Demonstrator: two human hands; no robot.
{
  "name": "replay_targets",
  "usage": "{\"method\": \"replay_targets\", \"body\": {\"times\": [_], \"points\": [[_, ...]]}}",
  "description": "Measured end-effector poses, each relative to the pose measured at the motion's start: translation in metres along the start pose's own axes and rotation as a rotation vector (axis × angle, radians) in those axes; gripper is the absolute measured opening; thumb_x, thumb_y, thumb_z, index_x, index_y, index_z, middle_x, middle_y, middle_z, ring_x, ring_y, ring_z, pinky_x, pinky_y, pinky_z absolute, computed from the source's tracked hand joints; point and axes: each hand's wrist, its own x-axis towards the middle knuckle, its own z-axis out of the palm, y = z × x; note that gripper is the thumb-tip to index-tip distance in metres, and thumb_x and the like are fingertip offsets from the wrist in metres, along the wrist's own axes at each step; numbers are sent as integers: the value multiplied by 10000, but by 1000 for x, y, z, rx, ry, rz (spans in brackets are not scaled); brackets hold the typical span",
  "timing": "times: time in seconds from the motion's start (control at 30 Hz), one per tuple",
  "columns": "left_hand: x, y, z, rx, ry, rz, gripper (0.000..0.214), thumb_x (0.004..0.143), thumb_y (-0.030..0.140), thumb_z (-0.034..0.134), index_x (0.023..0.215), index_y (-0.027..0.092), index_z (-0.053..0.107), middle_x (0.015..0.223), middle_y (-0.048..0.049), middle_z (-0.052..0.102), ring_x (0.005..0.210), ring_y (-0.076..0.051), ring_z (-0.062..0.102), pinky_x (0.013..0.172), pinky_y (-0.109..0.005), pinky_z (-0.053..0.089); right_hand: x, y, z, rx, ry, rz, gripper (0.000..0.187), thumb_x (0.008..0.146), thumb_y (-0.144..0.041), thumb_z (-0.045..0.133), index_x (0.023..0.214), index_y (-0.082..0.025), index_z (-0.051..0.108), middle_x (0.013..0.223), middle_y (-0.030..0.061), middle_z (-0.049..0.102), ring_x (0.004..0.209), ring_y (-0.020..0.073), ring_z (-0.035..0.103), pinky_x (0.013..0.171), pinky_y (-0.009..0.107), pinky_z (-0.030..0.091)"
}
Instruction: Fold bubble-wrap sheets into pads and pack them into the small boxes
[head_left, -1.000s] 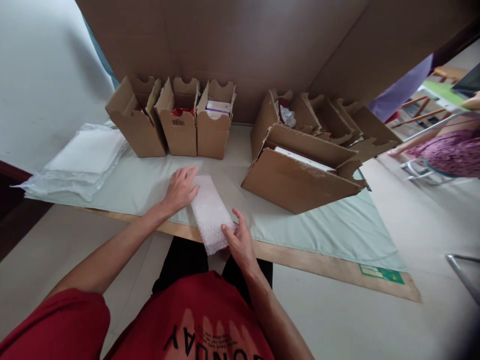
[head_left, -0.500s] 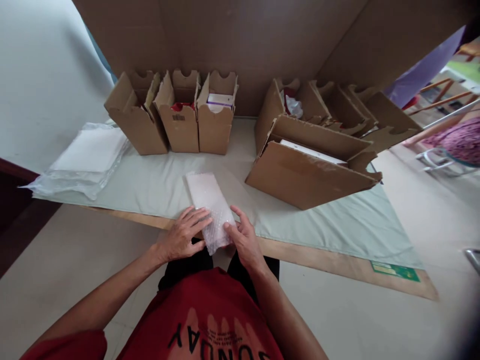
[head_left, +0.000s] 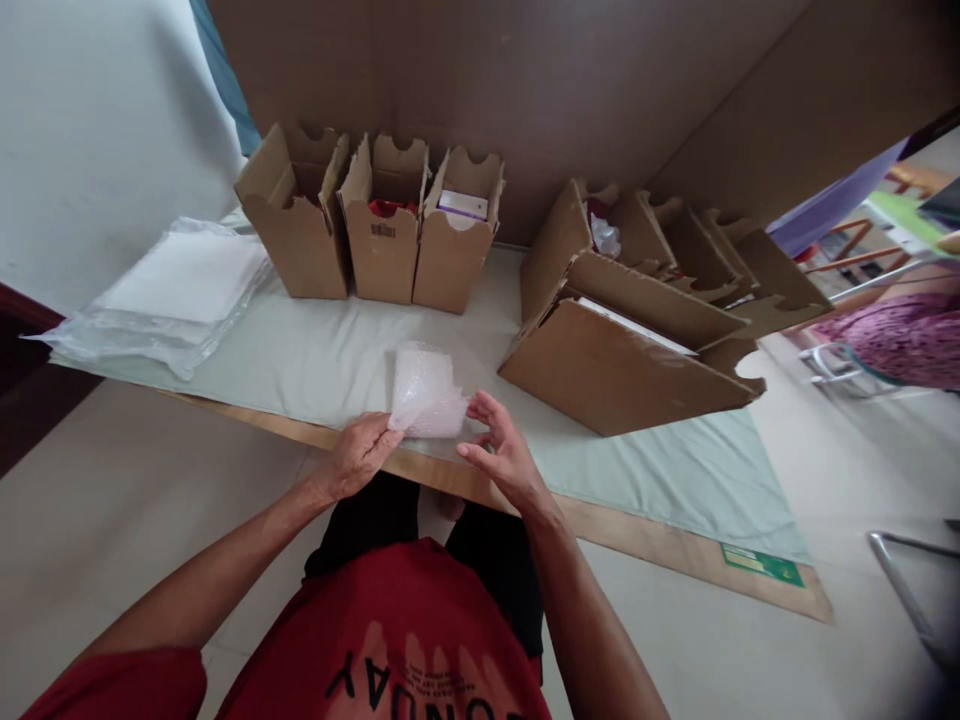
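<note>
A bubble wrap piece [head_left: 424, 385] lies on the cloth near the table's front edge, its near end folded over towards the middle. My left hand [head_left: 364, 452] pinches the near left corner of the fold between thumb and fingers. Just off the right side of the wrap is my right hand [head_left: 504, 452], fingers curved and apart, with nothing seen between them. Whether anything lies inside the wrap, I cannot tell.
Upright cardboard boxes [head_left: 382, 245] stand at the back left, one with a white box inside. More boxes stand at the right behind a wide tilted cardboard box [head_left: 607, 370]. Plastic-sleeved white sheets [head_left: 187, 275] lie at the left. A person's patterned clothing [head_left: 900, 340] shows far right.
The near end of the bubble wrap has been folded up, so it looks shorter. My right hand has come off it; my left hand now pinches its corner. The view has shifted slightly.
</note>
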Motion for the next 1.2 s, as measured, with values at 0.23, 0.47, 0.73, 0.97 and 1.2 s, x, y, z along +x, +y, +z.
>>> {"method": "replay_targets", "body": {"times": [0.23,0.47,0.73,0.97,1.2], "points": [[16,-1,-2,-50,-30,-138,387,937,508,472,721,198,559,610,35,499,597,-131,466,589,-258,389,39,7,27,102,-144,48,421,797,-539,709,1047,-203,673,976,43,737,886,206,680,809,339,540],[30,-12,9,-51,87,-192,294,874,393,578,1030,167,682,813,-23,722,724,-163,644,702,-271,504,48,12,36,-21,38,86,261,775,-450,638,822,-195,607,770,5,628,682,151,555,627,263,438],[45,-7,16,225,128,-315,410,883,288,604,1268,154,643,752,-20,716,688,-192,662,690,-298,493,60,16,36,-86,85,113,266,747,-441,634,700,-221,490,618,-47,458,573,113,397,512,232,283],[47,4,22,452,93,-348,450,923,267,563,1360,162,592,863,-65,756,813,-244,710,734,-327,501,56,12,36,-130,145,114,329,821,-422,596,1049,-185,608,784,26,661,610,165,559,567,279,433],[56,7,14,395,-17,-444,510,924,253,582,1426,177,542,869,-40,754,872,-234,708,767,-311,493,4,-9,35,-894,93,-448,395,910,-166,539,1296,-192,619,1386,159,634,1230,295,598,962,434,479]]}}
